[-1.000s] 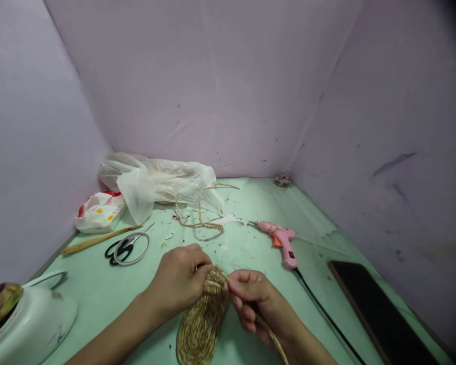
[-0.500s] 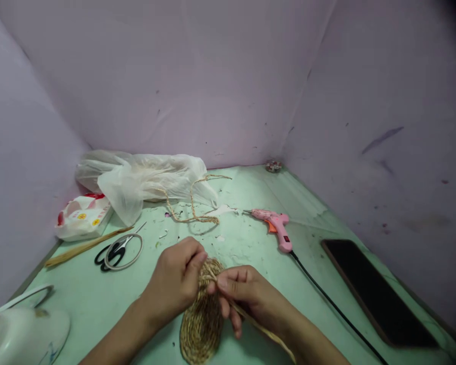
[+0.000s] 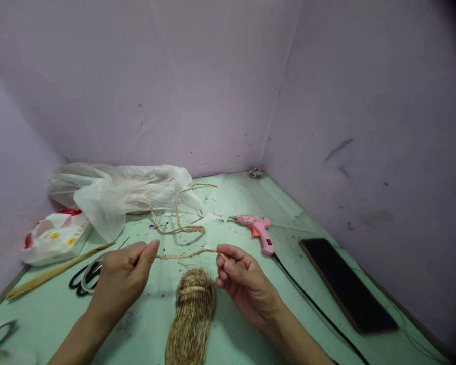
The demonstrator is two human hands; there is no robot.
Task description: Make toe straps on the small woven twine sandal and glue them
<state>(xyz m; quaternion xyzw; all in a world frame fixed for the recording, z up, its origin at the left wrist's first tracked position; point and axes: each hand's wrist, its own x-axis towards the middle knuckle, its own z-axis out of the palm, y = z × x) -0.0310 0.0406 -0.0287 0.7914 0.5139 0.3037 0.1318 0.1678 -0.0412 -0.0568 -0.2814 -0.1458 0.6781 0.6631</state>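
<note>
A short length of jute cord (image 3: 186,253) is stretched level between my two hands, a little above the green table (image 3: 289,213). My left hand (image 3: 123,276) pinches its left end between thumb and forefinger. My right hand (image 3: 243,281) pinches the right end, fingers curled. Below the cord, between my hands, an oval coil of woven jute (image 3: 192,317) lies flat on the table, touched by neither hand.
A pink glue gun (image 3: 257,230) with a black cable (image 3: 319,309) lies to the right, beside a dark phone (image 3: 345,284). Scissors (image 3: 85,274) and a stick (image 3: 53,274) lie left. A plastic bag (image 3: 117,190), loose jute rope (image 3: 175,218) and a packet (image 3: 55,238) sit at the back.
Both hands lifted off the jute coil and moved apart, drawing a short cord taut between them. The camera view shifted right, so the white bowl at left dropped out of view.
</note>
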